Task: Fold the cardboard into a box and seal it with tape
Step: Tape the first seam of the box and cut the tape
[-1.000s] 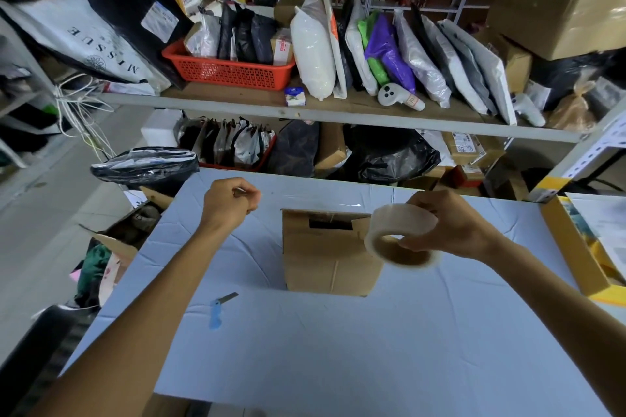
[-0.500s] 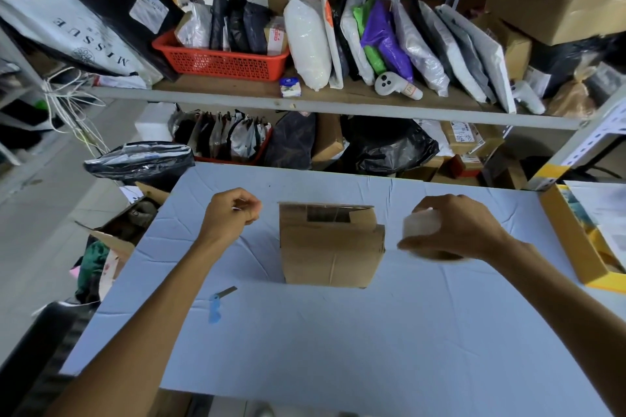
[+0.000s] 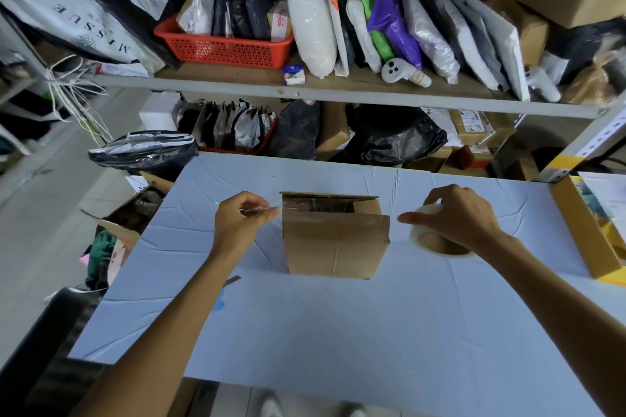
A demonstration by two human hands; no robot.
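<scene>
Two hands flanked the cardboard box (image 3: 335,240) mid-table (image 3: 338,332): left hand (image 3: 242,223) pinched the clear tape strip (image 3: 315,206) across its top; right hand (image 3: 454,218) gripped the tape roll (image 3: 437,242).

the box (image 3: 335,240) is matt brown corrugated cardboard with creased faces, and the tape strip (image 3: 315,205) stretched over its top is clear, glossy film that catches the light, running from a tape roll (image 3: 437,240) of milky translucent plastic on a brown card core. the table (image 3: 338,332) is covered in a pale blue, matt sheet with wrinkles, cloth or paper, i cannot tell which. behind, a red basket (image 3: 223,51) is perforated plastic, and the black bag (image 3: 145,151) is shiny, crinkled plastic.
</scene>
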